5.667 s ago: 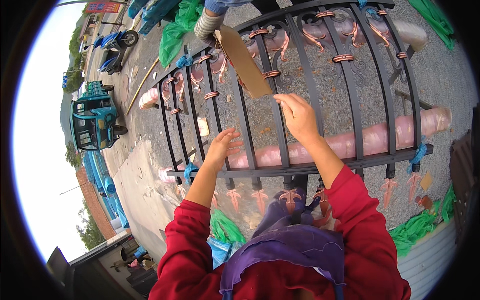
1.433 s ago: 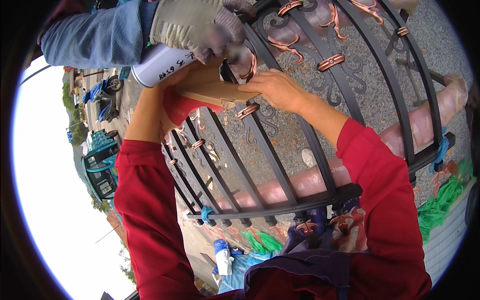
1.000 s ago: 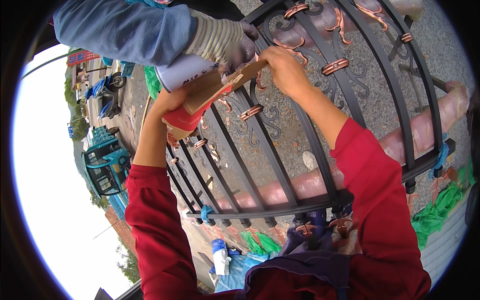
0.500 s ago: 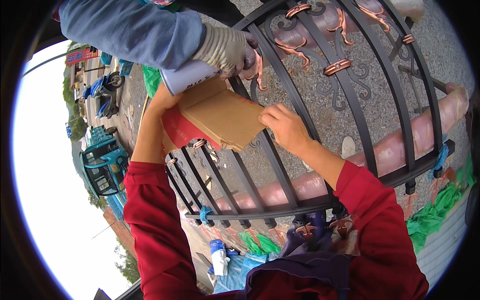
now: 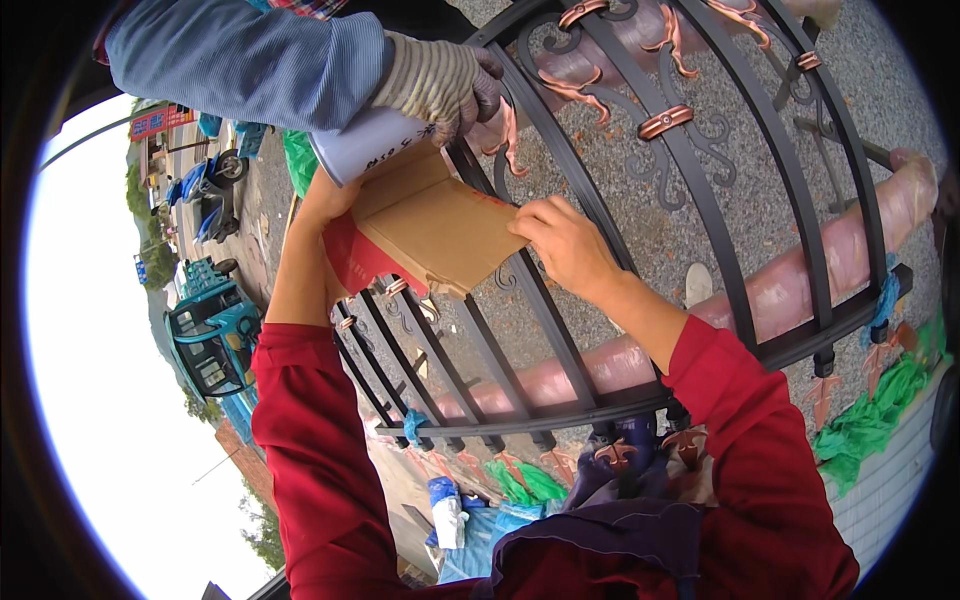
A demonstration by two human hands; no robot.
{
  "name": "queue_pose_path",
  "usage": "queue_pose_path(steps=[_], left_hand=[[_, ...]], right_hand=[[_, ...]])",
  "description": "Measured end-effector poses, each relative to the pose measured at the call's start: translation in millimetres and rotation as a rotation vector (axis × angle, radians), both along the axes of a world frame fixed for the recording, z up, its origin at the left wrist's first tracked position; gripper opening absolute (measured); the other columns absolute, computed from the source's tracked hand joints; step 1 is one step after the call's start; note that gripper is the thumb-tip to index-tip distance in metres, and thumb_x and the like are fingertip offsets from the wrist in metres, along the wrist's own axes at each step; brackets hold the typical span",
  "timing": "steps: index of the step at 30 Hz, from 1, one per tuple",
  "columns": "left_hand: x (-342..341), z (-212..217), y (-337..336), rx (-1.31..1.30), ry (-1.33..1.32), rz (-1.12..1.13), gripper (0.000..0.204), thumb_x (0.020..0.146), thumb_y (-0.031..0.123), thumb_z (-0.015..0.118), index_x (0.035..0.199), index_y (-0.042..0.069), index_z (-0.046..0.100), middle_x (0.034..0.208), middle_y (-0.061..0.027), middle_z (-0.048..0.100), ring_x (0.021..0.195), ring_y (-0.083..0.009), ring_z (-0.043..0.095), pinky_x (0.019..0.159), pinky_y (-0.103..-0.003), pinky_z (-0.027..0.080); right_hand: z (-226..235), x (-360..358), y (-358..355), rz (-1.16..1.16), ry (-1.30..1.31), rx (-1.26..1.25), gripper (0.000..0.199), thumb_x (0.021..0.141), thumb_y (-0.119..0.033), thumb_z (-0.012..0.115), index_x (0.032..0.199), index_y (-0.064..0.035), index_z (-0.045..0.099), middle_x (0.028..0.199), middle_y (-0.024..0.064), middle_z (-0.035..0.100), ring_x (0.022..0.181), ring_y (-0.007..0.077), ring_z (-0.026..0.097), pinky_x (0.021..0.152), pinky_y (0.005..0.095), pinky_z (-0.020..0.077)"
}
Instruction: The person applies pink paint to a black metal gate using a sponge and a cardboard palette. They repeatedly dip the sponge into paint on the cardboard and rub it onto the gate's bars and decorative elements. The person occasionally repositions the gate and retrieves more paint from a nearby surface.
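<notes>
A folded piece of brown cardboard with a red printed side is held over a black metal railing. My right hand pinches its right edge between thumb and fingers. At the cardboard's left end my left hand grips it, its fingers mostly hidden behind the board and a can. That pale cylindrical can is in another person's gloved hand, just above the cardboard. Copper-coloured leaf ornaments and collars decorate the railing bars close by.
Pink plastic-wrapped rails lie under the railing on gravel. Green plastic lies at the right, with blue sheeting near my body. A teal vehicle and a blue scooter stand off to the left.
The other person's gloved hand and can have shifted slightly left. The cardboard and my right hand have moved a little left too, and my grip looks the same.
</notes>
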State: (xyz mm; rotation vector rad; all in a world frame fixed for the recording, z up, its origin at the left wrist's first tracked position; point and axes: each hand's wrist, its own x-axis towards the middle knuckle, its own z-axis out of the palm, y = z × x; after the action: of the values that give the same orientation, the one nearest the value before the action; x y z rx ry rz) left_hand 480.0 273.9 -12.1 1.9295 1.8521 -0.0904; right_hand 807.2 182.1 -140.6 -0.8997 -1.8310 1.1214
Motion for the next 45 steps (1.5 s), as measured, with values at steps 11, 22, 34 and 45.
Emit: queue_pose_path(steps=[11, 22, 34, 45], left_hand=[[13, 6, 2, -0.011, 0.037, 0.021, 0.033, 0.087, 0.014, 0.061, 0.117, 0.000, 0.057, 0.111, -0.0171, 0.062, 0.102, -0.0300, 0.057, 0.094, -0.036, 0.041], [35, 11, -6, 0.003, 0.004, 0.197, 0.033, 0.085, 0.017, 0.062, 0.113, -0.001, 0.059, 0.107, -0.0147, 0.064, 0.098, -0.0266, 0.058, 0.091, -0.035, 0.043], [22, 1, -5, -0.057, -0.269, 0.296, 0.036, 0.084, 0.015, 0.064, 0.116, -0.001, 0.060, 0.108, -0.0098, 0.065, 0.098, -0.0186, 0.058, 0.090, -0.031, 0.044], [27, 6, -2, -0.003, -0.039, 0.196, 0.033, 0.085, 0.016, 0.063, 0.113, -0.002, 0.061, 0.107, -0.0114, 0.065, 0.102, -0.0207, 0.057, 0.089, -0.031, 0.044]], right_hand=[[-2, 5, -16, -0.033, -0.004, -0.063, 0.028, 0.071, 0.004, 0.062, 0.098, -0.0053, 0.063, 0.100, 0.0068, 0.058, 0.095, 0.0281, 0.055, 0.083, 0.0377, 0.0473], [1, 4, -18, -0.093, -0.060, -0.003, 0.033, 0.071, 0.001, 0.064, 0.103, -0.0065, 0.063, 0.100, 0.0061, 0.057, 0.093, 0.0273, 0.054, 0.081, 0.0381, 0.0455], [-1, 0, -23, -0.098, -0.052, -0.020, 0.027, 0.076, -0.003, 0.059, 0.103, -0.0082, 0.061, 0.099, 0.0070, 0.056, 0.095, 0.0276, 0.053, 0.081, 0.0398, 0.0419], [-3, -1, -25, -0.104, -0.049, -0.032, 0.032, 0.071, 0.002, 0.064, 0.102, -0.0060, 0.064, 0.100, 0.0070, 0.057, 0.093, 0.0280, 0.055, 0.081, 0.0390, 0.0452]])
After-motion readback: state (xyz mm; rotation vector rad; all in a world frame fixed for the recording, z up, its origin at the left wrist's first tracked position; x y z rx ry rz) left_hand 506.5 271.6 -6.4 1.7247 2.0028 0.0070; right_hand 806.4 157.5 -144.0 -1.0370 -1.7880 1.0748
